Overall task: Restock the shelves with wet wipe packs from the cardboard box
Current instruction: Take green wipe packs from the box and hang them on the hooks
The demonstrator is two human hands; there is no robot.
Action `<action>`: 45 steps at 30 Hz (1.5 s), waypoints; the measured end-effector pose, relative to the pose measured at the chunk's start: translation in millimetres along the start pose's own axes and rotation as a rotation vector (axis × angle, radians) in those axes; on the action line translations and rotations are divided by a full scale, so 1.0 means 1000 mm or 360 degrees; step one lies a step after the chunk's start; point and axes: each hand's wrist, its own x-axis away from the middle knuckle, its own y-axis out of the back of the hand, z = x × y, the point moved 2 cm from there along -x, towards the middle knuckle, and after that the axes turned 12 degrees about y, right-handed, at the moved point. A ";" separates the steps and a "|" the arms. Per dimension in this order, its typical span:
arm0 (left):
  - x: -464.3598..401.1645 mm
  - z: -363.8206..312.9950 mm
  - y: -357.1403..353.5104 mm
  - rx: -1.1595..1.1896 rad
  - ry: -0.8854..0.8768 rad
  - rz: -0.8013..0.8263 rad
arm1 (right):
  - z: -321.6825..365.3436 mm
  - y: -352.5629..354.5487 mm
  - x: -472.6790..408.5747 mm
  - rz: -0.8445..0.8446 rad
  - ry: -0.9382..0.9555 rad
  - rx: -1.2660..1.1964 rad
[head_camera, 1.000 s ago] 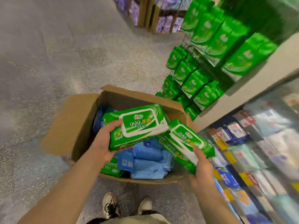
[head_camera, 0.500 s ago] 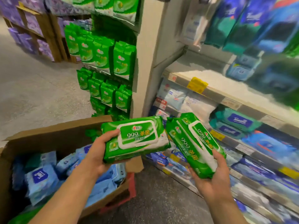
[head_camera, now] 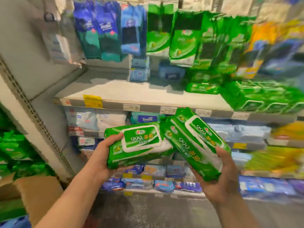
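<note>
Store shelf (head_camera: 131,94) lay bare at twelve o'clock, beside stacked green packs (head_camera: 256,97). My left hand (head_camera: 105,155) clasped one wipe pack (head_camera: 139,143), my right hand (head_camera: 218,183) another pack (head_camera: 195,145); I judged flat, label-forward placement best.

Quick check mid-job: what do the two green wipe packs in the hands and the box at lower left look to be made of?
Left-hand wipe pack: seemingly soft plastic film, glossy; it creases and dents where the left hand grips it. Its white-rimmed lid panel looks like stiffer plastic.
Right-hand wipe pack: same glossy film, puckered at the sealed end, held by the right hand.
Cardboard box: matte brown cardboard, judging by its flat, dull flap.
</note>
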 end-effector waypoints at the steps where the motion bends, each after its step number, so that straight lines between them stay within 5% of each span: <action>1: -0.005 -0.004 -0.015 -0.0040 0.0011 0.0006 | 0.009 0.004 -0.006 -0.0009 0.0034 -0.0002; 15: -0.105 -0.100 -0.151 -0.0322 -0.0081 0.0210 | 0.071 -0.002 -0.095 -0.0285 0.0301 -0.0068; 25: -0.183 -0.130 -0.224 -0.0496 0.0125 0.0401 | 0.082 -0.023 -0.163 -0.0200 0.0371 -0.0077; 45: -0.254 -0.103 -0.325 -0.0658 0.0102 0.0061 | 0.113 0.030 -0.264 0.0043 0.0090 -0.0201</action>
